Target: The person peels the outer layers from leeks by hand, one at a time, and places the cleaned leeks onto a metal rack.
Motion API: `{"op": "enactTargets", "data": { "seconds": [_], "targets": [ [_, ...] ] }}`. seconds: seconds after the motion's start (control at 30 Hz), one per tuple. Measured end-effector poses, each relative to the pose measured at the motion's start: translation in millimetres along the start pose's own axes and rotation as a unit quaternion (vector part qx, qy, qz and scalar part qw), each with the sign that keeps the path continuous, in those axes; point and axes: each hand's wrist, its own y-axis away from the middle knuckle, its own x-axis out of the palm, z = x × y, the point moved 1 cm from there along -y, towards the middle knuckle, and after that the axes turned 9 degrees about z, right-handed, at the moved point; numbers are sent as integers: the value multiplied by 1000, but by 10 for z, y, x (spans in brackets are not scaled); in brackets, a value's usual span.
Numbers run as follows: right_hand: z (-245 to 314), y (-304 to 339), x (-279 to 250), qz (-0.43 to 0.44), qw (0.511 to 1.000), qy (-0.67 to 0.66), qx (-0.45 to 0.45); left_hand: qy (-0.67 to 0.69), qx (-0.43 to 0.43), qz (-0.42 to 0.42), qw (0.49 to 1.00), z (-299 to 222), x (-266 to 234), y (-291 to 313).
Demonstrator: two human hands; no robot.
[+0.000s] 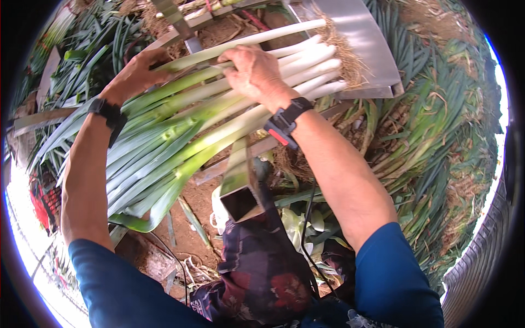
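Several leeks (240, 123) lie side by side on a metal stand, white root ends to the right and green leaves toward me on the left. The farthest leek (290, 34) passes through both hands. My left hand (143, 74) is closed round it where the white turns green, with the thumb on the near side. Over the white stalks, my right hand (254, 71) curls its fingers onto the same leek; its fingertips are partly hidden. Shaggy brown roots (342, 54) hang over a shiny metal plate (374, 46).
A square metal tube (240, 199) points toward me above my legs. An upright metal bar (178, 22) stands beyond my left hand. Big heaps of leeks (426, 142) cover the ground at right, with more leeks (93, 49) at far left. A thin black cable (307, 218) hangs by my knee.
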Motion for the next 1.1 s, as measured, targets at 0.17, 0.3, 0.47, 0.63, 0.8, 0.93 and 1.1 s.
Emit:
{"op": "enactTargets", "data": {
  "seconds": [0.17, 0.3, 0.47, 0.63, 0.8, 0.93, 1.1],
  "targets": [
    [-82, 81, -53, -31, 999, -3, -7, -84, 20, -19, 996, -176, 146, 1],
    [-140, 94, -66, -76, 991, -101, -33, -51, -23, -9, 998, -142, 184, 23],
    [-269, 111, -358, -143, 989, -34, 12, -97, -20, -16, 995, -92, 215, 137],
    [-826, -29, -575, -114, 972, 205, -33, -145, -15, -25, 989, -152, 380, 63],
    [-880, 130, -513, -1, 962, 274, 9, -238, 14, -102, 966, -153, 395, 138],
    [-936, 276, -413, -107, 956, 269, -58, -329, -24, -91, 940, -201, 430, 189],
    [-961, 276, -388, -108, 954, 275, -47, -321, -47, -105, 940, -369, 570, 365]
  ]
}}
